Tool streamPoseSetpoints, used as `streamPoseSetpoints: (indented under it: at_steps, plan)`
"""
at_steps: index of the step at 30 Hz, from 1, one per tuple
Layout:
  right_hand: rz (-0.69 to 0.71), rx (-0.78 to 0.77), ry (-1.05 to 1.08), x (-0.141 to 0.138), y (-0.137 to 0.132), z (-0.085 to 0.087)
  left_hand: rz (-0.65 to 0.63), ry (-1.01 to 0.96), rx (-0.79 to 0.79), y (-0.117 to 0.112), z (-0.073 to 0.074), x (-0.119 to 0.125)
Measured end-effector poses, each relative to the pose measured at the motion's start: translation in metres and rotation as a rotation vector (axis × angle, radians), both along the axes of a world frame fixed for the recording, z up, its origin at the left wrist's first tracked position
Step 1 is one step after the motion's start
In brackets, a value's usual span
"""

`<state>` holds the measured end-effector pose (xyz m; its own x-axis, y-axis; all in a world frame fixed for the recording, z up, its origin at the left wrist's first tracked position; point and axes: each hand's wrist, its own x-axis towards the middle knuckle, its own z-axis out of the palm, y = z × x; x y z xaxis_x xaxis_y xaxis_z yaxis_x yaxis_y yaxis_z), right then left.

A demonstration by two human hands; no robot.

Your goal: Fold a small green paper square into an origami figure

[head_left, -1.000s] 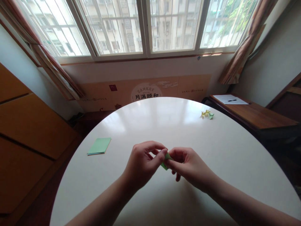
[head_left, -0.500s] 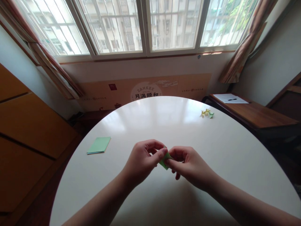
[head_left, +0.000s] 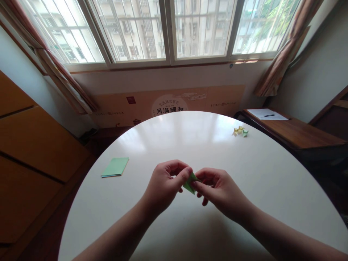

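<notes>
Over the middle of the white table, both hands hold a small folded piece of green paper (head_left: 189, 186). My left hand (head_left: 170, 179) pinches its upper left part between thumb and fingers. Closed on the right side of the paper is my right hand (head_left: 214, 184), thumb on top and fingers curled beneath. The fingertips cover part of the folds. A pointed end of the paper shows below, between the two thumbs.
A stack of square paper (head_left: 115, 167), green on top, lies at the table's (head_left: 89, 214) left. Several small yellow and green folded paper pieces (head_left: 240, 131) sit at the far right. Beyond the edge, a wooden desk (head_left: 307, 132) carries a white sheet (head_left: 265, 114) and a dark pen (head_left: 269, 115).
Both hands stay in nearly the same place. The green paper is turned slightly between the fingers, and the left thumb has shifted a little up along it.
</notes>
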<state>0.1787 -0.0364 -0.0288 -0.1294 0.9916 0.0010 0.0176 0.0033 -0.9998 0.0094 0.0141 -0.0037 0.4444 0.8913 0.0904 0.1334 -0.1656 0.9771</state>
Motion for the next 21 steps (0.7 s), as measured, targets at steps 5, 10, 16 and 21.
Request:
streamPoseSetpoints:
  at_steps: [5,10,16,21]
  plan:
    - [-0.018,-0.024,0.056,0.0006,0.0011,0.0012,-0.025,0.061,0.021,0.0022,-0.0009,-0.0016]
    - [-0.015,-0.008,0.061,0.0017,0.0015,0.0008,-0.071,0.091,-0.001,0.0021,0.0021,-0.0006]
    - [-0.027,0.039,0.027,0.0021,0.0005,0.0003,-0.061,0.056,-0.03,0.0003,0.0029,0.0015]
    - [-0.045,0.053,0.023,0.0025,0.0,0.0023,-0.084,0.046,-0.046,0.0011,0.0013,0.0006]
